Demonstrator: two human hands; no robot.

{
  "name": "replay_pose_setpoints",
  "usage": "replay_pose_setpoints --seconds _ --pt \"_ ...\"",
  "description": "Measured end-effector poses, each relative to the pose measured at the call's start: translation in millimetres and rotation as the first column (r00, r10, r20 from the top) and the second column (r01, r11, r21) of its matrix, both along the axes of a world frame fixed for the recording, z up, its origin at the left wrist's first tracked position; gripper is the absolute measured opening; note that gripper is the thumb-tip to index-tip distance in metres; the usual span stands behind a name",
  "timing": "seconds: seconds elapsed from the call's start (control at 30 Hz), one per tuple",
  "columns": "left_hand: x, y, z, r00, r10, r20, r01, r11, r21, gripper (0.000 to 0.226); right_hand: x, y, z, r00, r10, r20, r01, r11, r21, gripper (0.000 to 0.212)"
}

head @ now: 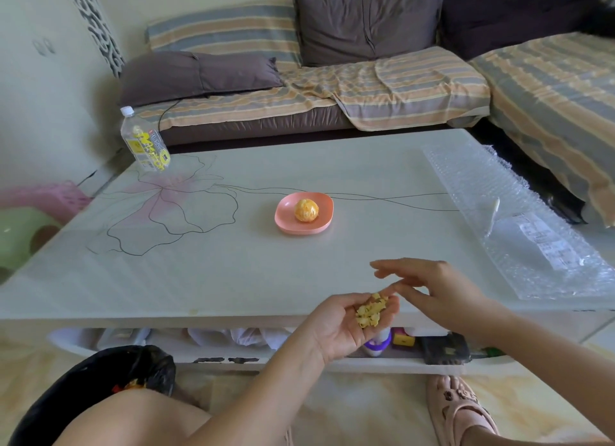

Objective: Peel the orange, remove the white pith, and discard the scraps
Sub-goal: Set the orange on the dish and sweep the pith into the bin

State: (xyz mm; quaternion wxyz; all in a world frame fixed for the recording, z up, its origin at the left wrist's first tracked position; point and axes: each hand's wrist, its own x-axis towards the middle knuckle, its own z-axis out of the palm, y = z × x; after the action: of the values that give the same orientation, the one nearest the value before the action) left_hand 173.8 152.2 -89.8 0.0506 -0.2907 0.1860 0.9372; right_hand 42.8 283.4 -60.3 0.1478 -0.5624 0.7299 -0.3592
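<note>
A bin [83,389] lined with a black bag stands by the person's knee. At the table's [233,272] near edge, the left hand [346,325], palm up, cups a pile of scraps [371,310] in curled fingers. The right hand [432,289], fingers loose and straight, touches the pile. The peeled orange [306,210] sits on a pink plate [286,222] mid-table; a bottle [146,142] stands at the far left corner.

Bottle label [146,146] print illegible
</note>
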Motion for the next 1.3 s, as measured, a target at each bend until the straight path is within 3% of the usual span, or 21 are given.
replay_pose_setpoints --seconds 0.17,0.43,0.5,0.6,0.73,0.83,1.03,1.3 --pt "2.1 -5.5 9.4 0.998 0.067 -0.023 -0.065 0.996 0.063 0.026 2.2 -1.6 17.7 0.991 -0.054 0.126 0.060 0.997 -0.046 0.047" --pt "-5.1 6.0 -1.3 0.997 0.080 -0.023 -0.077 0.992 0.097 0.027 -17.2 6.7 4.5 0.946 -0.199 0.255 0.185 0.980 0.077 0.032" --pt "-7.8 9.7 -10.2 0.999 0.047 0.012 -0.047 0.995 0.083 0.030 -24.2 9.3 -5.1 0.941 -0.256 0.222 0.237 0.965 0.110 0.035" --pt "-13.1 18.6 -28.3 0.998 -0.004 0.059 0.000 0.998 0.067 0.033 -30.3 13.0 -22.4 0.944 -0.330 0.007 0.323 0.928 0.186 0.044" --pt "-22.4 31.2 -53.5 0.992 -0.008 0.126 0.004 0.999 0.032 0.038 -27.6 19.1 -45.1 0.936 -0.302 -0.183 0.348 0.877 0.332 0.053" --pt "-29.7 36.1 -63.0 0.986 0.021 0.167 -0.017 0.999 -0.030 0.032 -29.3 21.8 -57.6 0.929 -0.261 -0.261 0.344 0.872 0.349 0.059" --pt "-36.9 41.4 -63.1 0.987 0.029 0.161 -0.017 0.997 -0.074 0.028 -27.3 27.6 -56.1 0.946 -0.200 -0.256 0.274 0.914 0.298 0.064" --pt "-37.5 34.6 -55.4 0.990 0.019 0.141 -0.015 1.000 -0.025 0.024 -21.1 31.7 -51.9 0.987 -0.115 -0.112 0.143 0.946 0.292 0.071"
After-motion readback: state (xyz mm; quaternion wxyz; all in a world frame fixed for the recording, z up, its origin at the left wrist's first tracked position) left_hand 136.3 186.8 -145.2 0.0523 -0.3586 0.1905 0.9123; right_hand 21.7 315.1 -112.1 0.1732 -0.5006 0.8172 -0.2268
